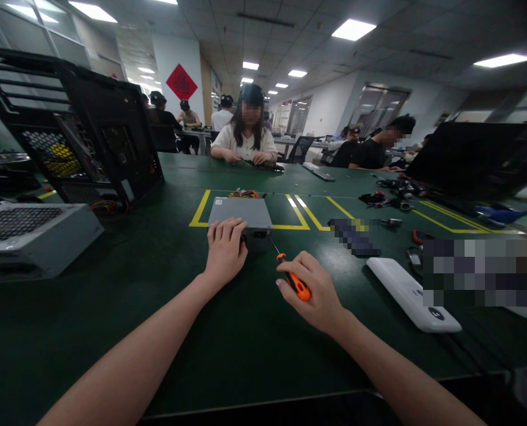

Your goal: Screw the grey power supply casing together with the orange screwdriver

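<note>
A grey metal computer power supply [245, 212] sits on the green table in front of me, a bundle of coloured cables behind it. My left hand [226, 251] holds it at its near left corner, fingers bent over the top and the palm against the near side. In my right hand [314, 290] is an orange and black screwdriver [296, 284], gripped by its handle. Its thin shaft points up and left, with the tip at the power supply's near right edge, by the dark socket. Whether the tip sits in a screw is too small to tell.
At left stand an open black computer case [112, 136] and a second grey power supply [41, 236]. A white power bank [411, 293], a pixelated dark object [354, 236] and cables [390, 192] lie right. Across the table, a person [248, 130] handles a dark item.
</note>
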